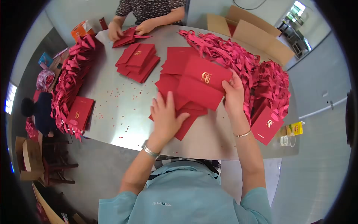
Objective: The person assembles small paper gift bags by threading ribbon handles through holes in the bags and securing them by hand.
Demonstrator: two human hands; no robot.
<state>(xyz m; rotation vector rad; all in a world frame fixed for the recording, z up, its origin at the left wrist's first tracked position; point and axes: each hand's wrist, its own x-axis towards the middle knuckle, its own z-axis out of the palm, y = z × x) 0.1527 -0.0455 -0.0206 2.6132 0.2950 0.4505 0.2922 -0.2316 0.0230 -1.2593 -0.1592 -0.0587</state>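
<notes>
- Our right hand (pixel 234 90) pinched 1 flat, gold-lettered red paper folder (pixel 202 85) between thumb and fingers.
- Our left hand (pixel 165 120) spread wide over stacked red folders (pixel 167 83).

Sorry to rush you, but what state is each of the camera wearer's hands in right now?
Left hand: spread open over the pile of red paper bags, holding nothing.
Right hand: closed on a gold-emblem bag.
</notes>
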